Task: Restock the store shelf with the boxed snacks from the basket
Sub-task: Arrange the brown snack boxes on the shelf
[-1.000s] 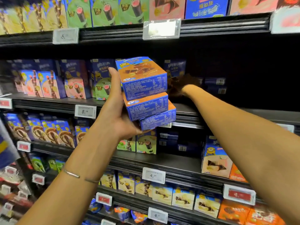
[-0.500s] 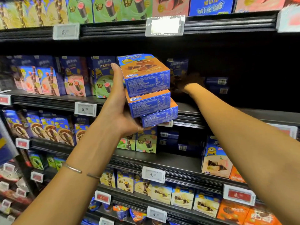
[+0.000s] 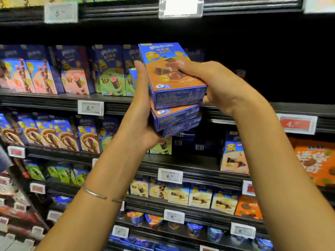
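Orange-and-blue snack boxes (image 3: 175,118), three in a stack, rest in the left grip (image 3: 139,113), whose fingers curl up the stack's left side, just in front of the shelf (image 3: 293,108). The right grip (image 3: 217,87) curls round the top box (image 3: 168,78) at its right edge, fingertips on the printed face. This looks like the step of taking one box off to place it. That box lies face-up, its long axis running near to far with the title end pointing away. Next it likely needs lifting clear, standing upright, and setting into the dark gap (image 3: 272,60) on the right.

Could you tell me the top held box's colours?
The top box is orange and blue; head view.
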`<state>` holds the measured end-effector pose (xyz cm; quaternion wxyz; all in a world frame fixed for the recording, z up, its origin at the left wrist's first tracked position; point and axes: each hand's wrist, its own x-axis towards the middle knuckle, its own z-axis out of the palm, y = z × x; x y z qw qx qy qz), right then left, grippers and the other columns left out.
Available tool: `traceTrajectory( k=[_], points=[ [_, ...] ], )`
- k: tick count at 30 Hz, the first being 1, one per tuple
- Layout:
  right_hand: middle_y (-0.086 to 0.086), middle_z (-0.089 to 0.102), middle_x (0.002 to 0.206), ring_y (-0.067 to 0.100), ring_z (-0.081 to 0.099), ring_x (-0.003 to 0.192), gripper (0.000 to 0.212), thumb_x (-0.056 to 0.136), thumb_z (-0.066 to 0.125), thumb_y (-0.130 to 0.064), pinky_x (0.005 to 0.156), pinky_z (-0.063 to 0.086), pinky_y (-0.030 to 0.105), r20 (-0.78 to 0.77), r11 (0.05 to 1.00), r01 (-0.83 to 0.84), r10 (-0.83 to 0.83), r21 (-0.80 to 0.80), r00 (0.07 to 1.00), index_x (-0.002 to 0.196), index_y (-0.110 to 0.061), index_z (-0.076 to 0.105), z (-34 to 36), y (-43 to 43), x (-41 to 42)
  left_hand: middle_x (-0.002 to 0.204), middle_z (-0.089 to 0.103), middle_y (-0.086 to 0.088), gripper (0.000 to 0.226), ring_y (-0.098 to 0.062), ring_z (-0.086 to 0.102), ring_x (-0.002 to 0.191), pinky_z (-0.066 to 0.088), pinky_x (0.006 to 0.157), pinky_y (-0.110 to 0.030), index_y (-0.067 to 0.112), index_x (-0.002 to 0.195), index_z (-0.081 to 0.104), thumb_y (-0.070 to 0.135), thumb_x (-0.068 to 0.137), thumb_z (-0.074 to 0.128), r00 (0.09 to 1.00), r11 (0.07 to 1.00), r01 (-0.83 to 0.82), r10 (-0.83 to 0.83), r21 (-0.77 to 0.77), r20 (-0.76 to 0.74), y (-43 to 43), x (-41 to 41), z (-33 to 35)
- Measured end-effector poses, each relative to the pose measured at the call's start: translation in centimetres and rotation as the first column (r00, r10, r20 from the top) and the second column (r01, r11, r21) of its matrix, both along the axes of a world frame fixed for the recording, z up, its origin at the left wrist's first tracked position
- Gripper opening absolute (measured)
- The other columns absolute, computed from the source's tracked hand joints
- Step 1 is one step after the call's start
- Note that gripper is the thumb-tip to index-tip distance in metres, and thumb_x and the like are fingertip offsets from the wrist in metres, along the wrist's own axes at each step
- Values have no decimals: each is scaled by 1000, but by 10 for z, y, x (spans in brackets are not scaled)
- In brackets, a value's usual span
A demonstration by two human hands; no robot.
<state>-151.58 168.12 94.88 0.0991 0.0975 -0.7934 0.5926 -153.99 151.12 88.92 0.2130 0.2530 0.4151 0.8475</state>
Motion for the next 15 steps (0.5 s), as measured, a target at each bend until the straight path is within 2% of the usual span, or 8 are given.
traceTrajectory(
  k=[3, 5, 7, 9, 12, 14, 15],
  points=[
    [4, 78, 104, 19, 75, 98, 44, 85, 72, -51, 91, 56, 41, 15, 997, 15, -14, -79, 1000, 108, -15, 76, -2, -4, 7, 136, 71, -11, 82, -36, 70, 123, 59, 95, -57, 23, 142, 64, 83, 92, 41, 999, 999, -35, 34, 12, 42, -2, 5, -8],
    [5, 79, 100, 19, 76, 90, 34, 86, 72, -44, 79, 59, 35, 42, 985, 22, -15, -170, 999, 104, -15, 75, -4, -2, 9, 131, 74, -10, 65, -35, 73, 116, 62, 87, -52, 22, 138, 67, 71, 99, 47, 993, 998, -65, 64, 9, 98, -4, 6, -14],
    [4, 79, 95, 17, 76, 83, 29, 88, 69, -37, 70, 59, 32, 73, 965, 61, -44, -255, 996, 106, -15, 72, -5, 4, 9, 121, 78, -8, 44, -32, 78, 105, 63, 79, -49, 21, 126, 73, 54, 103, 55, 983, 993, -122, 121, -3, 137, -6, 7, -18],
    [2, 79, 94, 16, 76, 81, 28, 91, 66, -33, 67, 59, 31, 88, 933, 134, -110, -333, 990, 112, -15, 70, -3, 15, 8, 111, 81, -4, 27, -27, 80, 94, 65, 79, -50, 23, 107, 78, 45, 101, 62, 969, 979, -204, 205, -27, 141, -6, 8, -18],
    [1, 78, 103, 19, 76, 94, 37, 89, 66, -31, 78, 59, 36, 75, 886, 247, -237, -393, 969, 122, -15, 69, 1, 36, 2, 103, 82, -1, 25, -23, 80, 90, 63, 88, -52, 25, 86, 81, 41, 98, 67, 954, 964, -265, 266, -26, 139, -7, 11, -15],
    [0, 79, 101, 19, 76, 94, 37, 86, 68, -30, 83, 59, 40, 48, 868, 348, -354, -353, 934, 120, -15, 68, 3, 48, -5, 104, 82, -1, 24, -24, 80, 90, 62, 89, -52, 25, 85, 82, 41, 97, 68, 955, 964, -266, 264, -1, 137, -7, 13, -13],
    [-1, 79, 97, 17, 77, 89, 37, 85, 68, -30, 79, 59, 38, 29, 862, 401, -413, -311, 910, 118, -15, 68, 3, 53, -9, 103, 82, -1, 23, -24, 80, 90, 62, 90, -52, 25, 87, 82, 40, 97, 69, 954, 962, -271, 268, 9, 134, -6, 14, -12]
  ],
)
